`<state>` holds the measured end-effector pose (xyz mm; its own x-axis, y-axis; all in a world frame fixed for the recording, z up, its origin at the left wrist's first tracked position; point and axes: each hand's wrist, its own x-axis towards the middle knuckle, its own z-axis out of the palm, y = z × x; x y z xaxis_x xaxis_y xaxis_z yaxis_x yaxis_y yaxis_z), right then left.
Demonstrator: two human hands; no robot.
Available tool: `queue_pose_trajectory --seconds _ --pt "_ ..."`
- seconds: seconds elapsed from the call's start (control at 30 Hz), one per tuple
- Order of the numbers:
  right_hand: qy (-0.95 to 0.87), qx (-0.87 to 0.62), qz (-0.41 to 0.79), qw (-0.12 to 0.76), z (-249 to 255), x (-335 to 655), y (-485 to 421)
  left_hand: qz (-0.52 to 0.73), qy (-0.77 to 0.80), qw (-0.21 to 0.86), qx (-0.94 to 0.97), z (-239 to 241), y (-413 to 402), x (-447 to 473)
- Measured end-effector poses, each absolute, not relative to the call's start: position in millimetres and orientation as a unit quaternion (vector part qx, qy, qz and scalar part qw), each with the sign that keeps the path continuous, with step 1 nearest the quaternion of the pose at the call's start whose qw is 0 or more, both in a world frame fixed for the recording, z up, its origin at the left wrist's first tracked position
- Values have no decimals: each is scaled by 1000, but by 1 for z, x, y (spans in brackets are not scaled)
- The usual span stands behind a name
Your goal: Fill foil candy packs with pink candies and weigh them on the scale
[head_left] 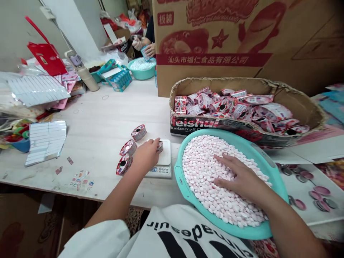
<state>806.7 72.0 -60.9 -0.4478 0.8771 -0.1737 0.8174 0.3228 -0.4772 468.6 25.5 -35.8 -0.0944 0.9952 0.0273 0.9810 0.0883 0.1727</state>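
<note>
Fingers (155, 144) of my left hand (145, 156) close round a small round pack (160, 147) over the white scale (166, 154); three similar packs (128, 147) sit left of them. My right hand (243, 179) lies spread on pale tablets (200, 161) in a turquoise basin (278, 183), a cardboard tray (182, 128) blocking forward reach.

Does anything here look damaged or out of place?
Yes. The open-topped brown-and-black cardboard box behind the round teal plastic basin has a ragged, warped rim, as if roughly cut down. Also, small colourful flat scraps lie scattered near the long white table's front edge, perhaps strays.
</note>
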Motion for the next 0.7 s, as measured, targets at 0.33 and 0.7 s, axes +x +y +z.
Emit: queue_pose_trajectory --seconds 0.33,0.7 --pt "-797 -528 280 89 -57 809 72 193 888 -76 410 19 31 339" --pt "-789 -501 322 148 -48 812 66 284 877 1 389 -50 9 316"
